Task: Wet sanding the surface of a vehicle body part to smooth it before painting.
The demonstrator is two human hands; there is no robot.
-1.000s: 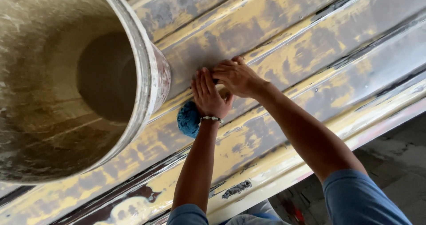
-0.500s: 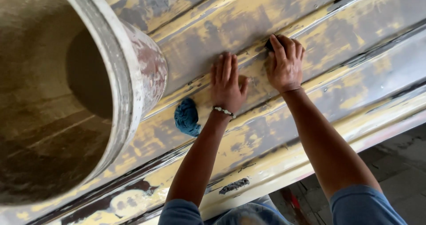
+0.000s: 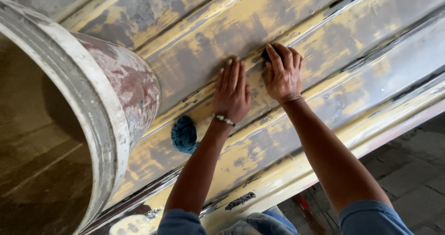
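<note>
**A:** ok so what are the hands actually doing here?

**B:** both arms reach up and forward onto that worn yellow ribbed panel point(image 3: 194, 59). The left hand point(image 3: 232, 92) lies flat, palm down, fingers straight and close together, holding nothing, just pressed on the ridge. There's a beaded bracelet point(image 3: 225, 120) on that wrist.

**A:** and the other one?

**B:** the right hand point(image 3: 282, 75) sits just beside it, fingers curled over a small dark pad point(image 3: 266, 55) and pinning it against the panel. Only a corner of the pad peeks out by the index finger, so can't tell what it is exactly.

**A:** the blue thing?

**B:** a blue rag point(image 3: 184, 134), bunched up on the panel below the left wrist, between the forearm and the big paint-stained bucket point(image 3: 134, 84).
</note>
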